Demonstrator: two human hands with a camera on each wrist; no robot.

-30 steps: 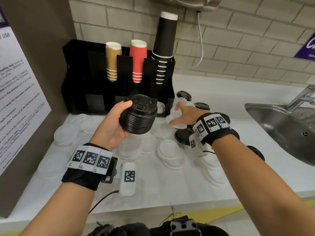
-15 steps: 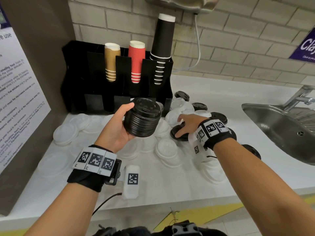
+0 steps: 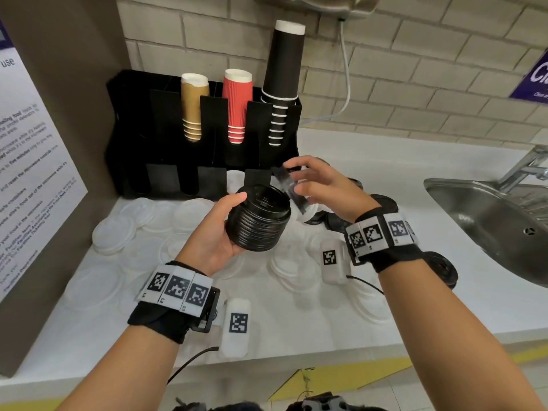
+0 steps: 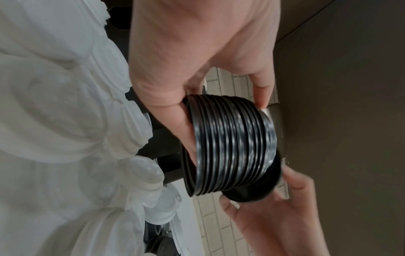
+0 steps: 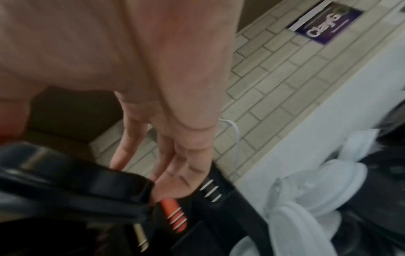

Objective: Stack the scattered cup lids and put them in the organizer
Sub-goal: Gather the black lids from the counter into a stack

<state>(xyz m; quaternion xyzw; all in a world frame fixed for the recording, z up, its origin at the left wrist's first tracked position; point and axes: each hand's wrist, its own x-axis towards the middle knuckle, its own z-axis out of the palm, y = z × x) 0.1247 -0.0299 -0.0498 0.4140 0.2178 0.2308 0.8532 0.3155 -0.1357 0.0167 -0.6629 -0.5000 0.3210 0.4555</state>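
My left hand (image 3: 218,232) grips a tall stack of black lids (image 3: 257,218) above the counter, in front of the black organizer (image 3: 166,126). The stack's ribbed rims (image 4: 234,145) fill the left wrist view. My right hand (image 3: 320,185) pinches a single black lid (image 3: 289,188), tilted and blurred, just right of the stack's top. That lid (image 5: 87,181) shows at the fingertips in the right wrist view. Several white lids (image 3: 112,229) and black lids (image 3: 385,203) lie scattered on the white counter (image 3: 444,304).
The organizer holds gold cups (image 3: 192,105), red cups (image 3: 237,105) and black cups (image 3: 284,81) upside down. A steel sink (image 3: 489,223) lies at the right. A brown wall with a notice (image 3: 29,173) closes the left side. A white cable (image 3: 345,84) hangs behind.
My right hand has picked a black lid off the counter and lifted it up beside the top of the stack. My left hand has kept the stack in about the same place.
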